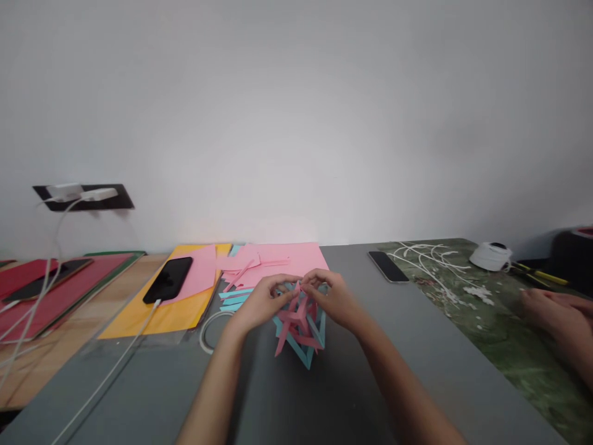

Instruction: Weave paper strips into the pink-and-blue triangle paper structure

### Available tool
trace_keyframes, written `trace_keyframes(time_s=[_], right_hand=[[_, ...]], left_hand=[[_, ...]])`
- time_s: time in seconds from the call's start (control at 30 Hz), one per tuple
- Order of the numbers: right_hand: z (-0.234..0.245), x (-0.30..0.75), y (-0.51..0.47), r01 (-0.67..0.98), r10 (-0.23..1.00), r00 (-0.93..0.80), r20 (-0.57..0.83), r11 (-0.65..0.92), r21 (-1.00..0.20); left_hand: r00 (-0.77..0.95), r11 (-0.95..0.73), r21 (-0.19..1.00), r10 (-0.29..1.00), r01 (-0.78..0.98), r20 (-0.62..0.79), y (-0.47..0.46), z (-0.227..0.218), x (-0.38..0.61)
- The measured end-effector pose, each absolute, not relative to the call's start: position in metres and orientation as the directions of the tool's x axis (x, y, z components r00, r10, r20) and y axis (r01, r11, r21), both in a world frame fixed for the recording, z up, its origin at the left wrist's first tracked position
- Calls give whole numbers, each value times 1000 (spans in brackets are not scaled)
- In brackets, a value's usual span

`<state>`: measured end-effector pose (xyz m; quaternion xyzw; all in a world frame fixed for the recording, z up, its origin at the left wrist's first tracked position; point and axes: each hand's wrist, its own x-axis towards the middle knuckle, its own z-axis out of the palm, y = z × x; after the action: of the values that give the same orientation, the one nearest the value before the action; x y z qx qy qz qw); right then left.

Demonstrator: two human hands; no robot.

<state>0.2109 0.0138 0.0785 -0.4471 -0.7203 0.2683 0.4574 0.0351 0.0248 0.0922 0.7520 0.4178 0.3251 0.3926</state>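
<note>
Grey surface (370, 377) runs under the paper model (301, 318), a pink-and-blue lattice; can't tell if its base touches down or sits slightly lifted. Yellow sheet (134, 318) is well left of the model, pink sheet (306, 256) behind it. Left hand (269, 303) and right hand (331, 298) come in from either side of the model, both pinching its pink top, fingertips nearly meeting. Black phone (169, 280) left of the model, tape roll (204, 337) nearer on that side, blue strips (235, 300) behind-left.
</note>
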Motion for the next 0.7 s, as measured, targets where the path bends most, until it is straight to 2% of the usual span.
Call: trace_keyframes(time_s=[0.23,0.7], right_hand=[[78,214,16,364,889,-200,411,457,-811],[78,216,16,370,896,-240,373,440,-818]], left_hand=[[443,-299,886,888,354,123,27,90,35],[455,-317,891,878,326,146,27,91,36]])
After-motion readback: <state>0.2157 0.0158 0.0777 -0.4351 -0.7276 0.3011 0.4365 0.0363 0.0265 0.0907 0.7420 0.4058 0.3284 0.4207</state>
